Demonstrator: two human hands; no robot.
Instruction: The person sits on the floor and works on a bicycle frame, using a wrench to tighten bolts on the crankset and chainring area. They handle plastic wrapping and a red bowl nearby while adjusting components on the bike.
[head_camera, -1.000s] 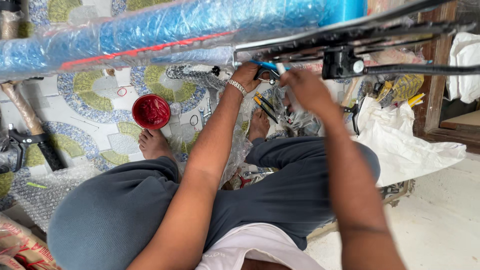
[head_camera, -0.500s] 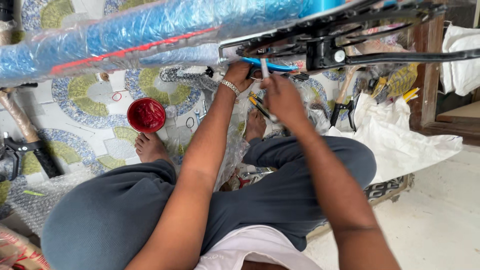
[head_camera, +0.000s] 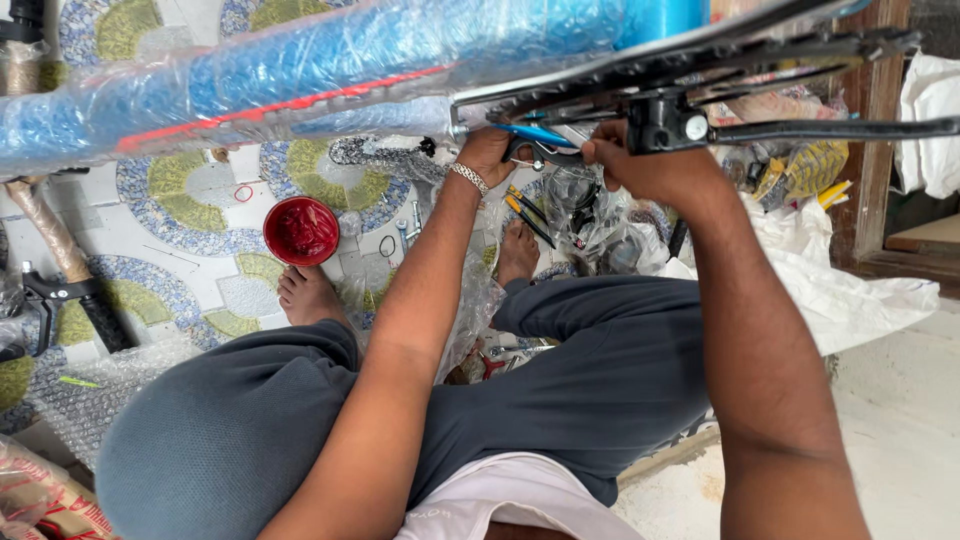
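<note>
The person's left hand (head_camera: 492, 152) sits at the upper middle of the frame, fingers curled shut around the blue-handled metal pliers (head_camera: 540, 140), whose long axis runs nearly level from that hand toward the right. The right hand (head_camera: 650, 165) lies just to the right of the tool's far end, fingers closed against the black metal bicycle fitting (head_camera: 665, 122) that hangs from the dark frame bars (head_camera: 700, 60) crossing the upper right; whether the fingertips pinch a small part there cannot be told, since the hand hides them. The pliers thus lie between the two hands, their tip pointing at the right one, and the left hand is the one that carries them (a silver chain bracelet (head_camera: 467, 178) circles that wrist).

Above, a long blue tube wrapped in clear bubble plastic (head_camera: 300, 70), with a thin red stripe, slants across the upper left. Below it on the patterned mosaic floor (head_camera: 180, 200) stands a round red tub of grease (head_camera: 301, 231), left of centre. A crumpled white plastic sheet (head_camera: 840, 290) spreads at the right, with a yellow-and-black packet (head_camera: 795, 170) above it. Yellow-handled tools (head_camera: 525, 212) lie on the floor under the hands
</note>
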